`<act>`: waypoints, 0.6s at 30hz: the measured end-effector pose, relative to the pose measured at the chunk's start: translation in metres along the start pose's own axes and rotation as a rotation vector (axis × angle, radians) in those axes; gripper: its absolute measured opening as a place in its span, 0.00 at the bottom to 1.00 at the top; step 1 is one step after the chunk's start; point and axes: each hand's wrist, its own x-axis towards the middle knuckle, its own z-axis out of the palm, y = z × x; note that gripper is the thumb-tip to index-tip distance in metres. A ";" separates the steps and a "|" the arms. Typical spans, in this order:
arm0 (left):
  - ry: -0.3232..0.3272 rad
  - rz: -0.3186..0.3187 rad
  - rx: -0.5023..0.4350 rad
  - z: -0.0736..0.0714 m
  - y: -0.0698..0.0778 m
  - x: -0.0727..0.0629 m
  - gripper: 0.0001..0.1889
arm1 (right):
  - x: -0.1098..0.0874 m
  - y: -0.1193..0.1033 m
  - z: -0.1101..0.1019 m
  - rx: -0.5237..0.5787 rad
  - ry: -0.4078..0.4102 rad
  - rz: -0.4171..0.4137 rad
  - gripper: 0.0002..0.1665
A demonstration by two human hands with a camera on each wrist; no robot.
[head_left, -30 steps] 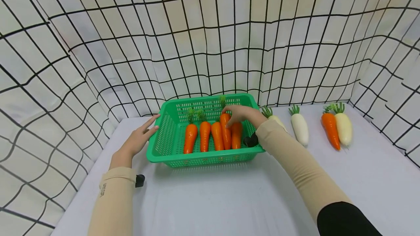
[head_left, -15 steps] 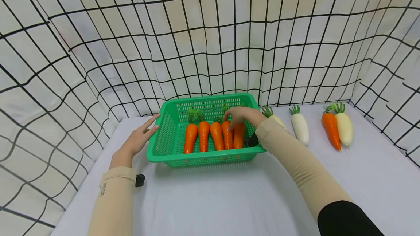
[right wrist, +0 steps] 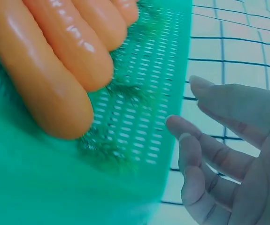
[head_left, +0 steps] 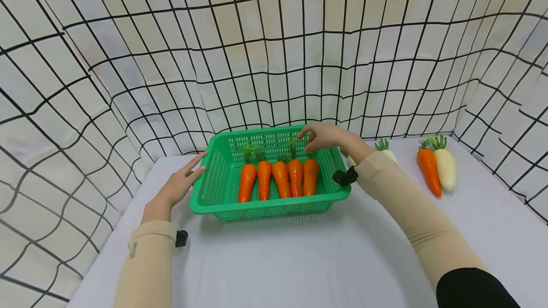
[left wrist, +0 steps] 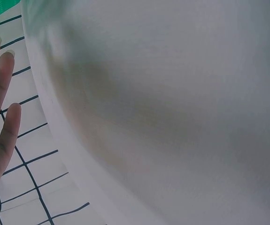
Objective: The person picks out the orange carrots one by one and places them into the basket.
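Several orange carrots with feathery green tops lie side by side in the green plastic basket [head_left: 274, 210]. The leftmost carrot [head_left: 247, 182] and the rightmost carrot [head_left: 310, 176] both point their tips toward me. My left hand [head_left: 174, 185] rests its extended fingertips at the basket's left rim; in the left wrist view only part of its fingers shows. Over the basket's back right corner hovers my right hand [head_left: 323, 137], fingers loosely bent. In the right wrist view a gap separates thumb and fingers, with nothing between them, and the nearest carrot [right wrist: 41, 70] lies apart from them.
On the white table right of the basket lie a white radish [head_left: 388, 156], another partly hidden behind my right arm, and a carrot [head_left: 428, 171] beside a further white radish [head_left: 446, 170]. A black wire grid [head_left: 274, 51] backed with white cloth encloses the table's back and sides.
My right hand has let go of the carrot it was arranging and risen up and right, off the row. The carrots now lie more evenly spaced. My left hand stays at the rim.
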 end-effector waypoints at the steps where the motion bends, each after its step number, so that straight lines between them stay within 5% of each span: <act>1: 0.000 0.001 0.002 0.000 0.000 0.000 0.36 | -0.005 0.002 -0.003 -0.010 0.021 -0.018 0.27; 7: 0.006 0.007 0.013 0.001 0.001 0.000 0.36 | -0.034 0.017 -0.009 -0.013 0.143 -0.078 0.25; 18: 0.006 0.007 0.018 0.000 0.002 0.000 0.35 | -0.091 0.057 -0.014 -0.043 0.310 -0.065 0.20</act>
